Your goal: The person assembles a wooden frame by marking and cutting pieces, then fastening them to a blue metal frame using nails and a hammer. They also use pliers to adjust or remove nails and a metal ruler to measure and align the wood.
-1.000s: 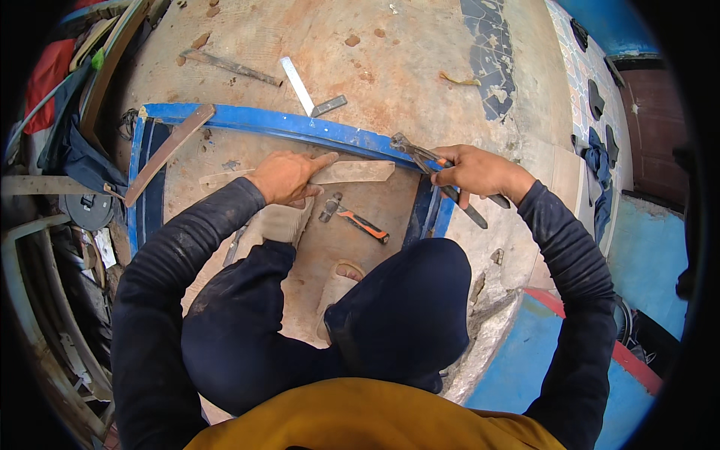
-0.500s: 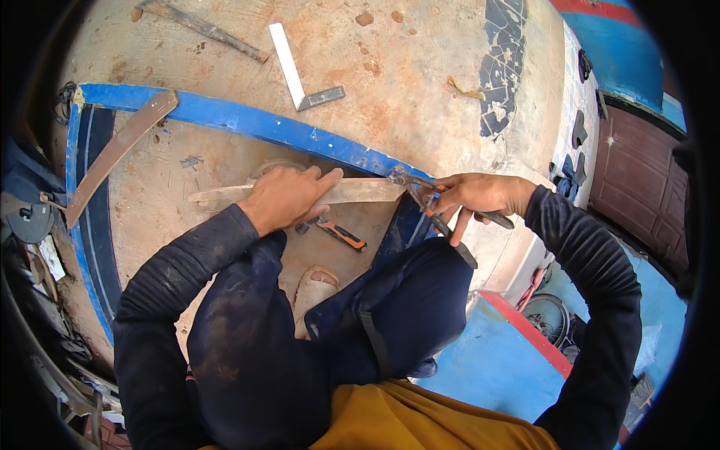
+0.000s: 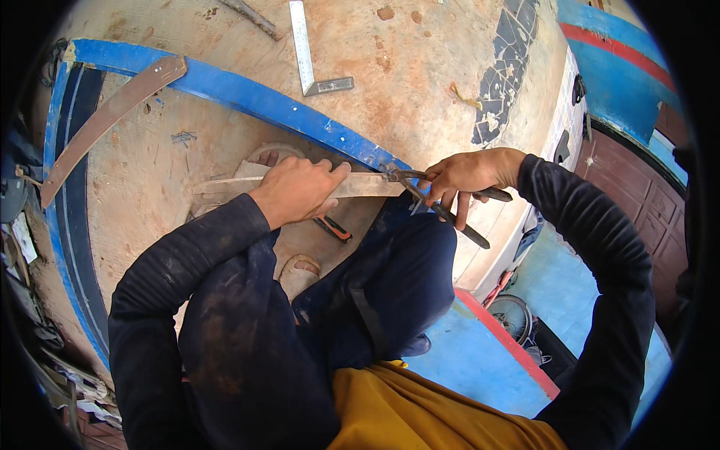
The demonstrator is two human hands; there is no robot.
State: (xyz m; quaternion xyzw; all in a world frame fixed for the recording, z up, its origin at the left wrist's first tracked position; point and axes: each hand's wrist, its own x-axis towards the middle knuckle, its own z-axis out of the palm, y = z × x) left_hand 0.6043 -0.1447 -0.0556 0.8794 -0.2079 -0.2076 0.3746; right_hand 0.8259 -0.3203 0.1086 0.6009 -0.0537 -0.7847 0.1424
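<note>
My left hand [image 3: 300, 191] is closed over a thin wooden strip [image 3: 369, 184], pressing it down with the fingers on its far side. In my right hand [image 3: 474, 174] is a pair of dark metal pincers [image 3: 466, 231], its two handles spread and the fingers wrapped round and between them. The jaws sit at the strip's right end, against the corner of a blue-painted wooden frame [image 3: 251, 97]; whether they bite on anything is too small to tell. Partly hidden below my left hand, an orange-and-black hand tool [image 3: 334, 228] lies on the floor.
A brown wooden strip [image 3: 112, 129] lies across the frame's left corner. Several loose nails [image 3: 184, 138] lie on the floor inside the frame. Beyond it are a try square [image 3: 302, 52] and a worn rod [image 3: 251, 16]. My sandalled foot [image 3: 300, 274] stands between the frame's sides.
The pincers' handles have tilted slightly up and away from my knee, with the jaws still at the same corner. My left hand keeps its hold on the strip. The whole view has shifted a little.
</note>
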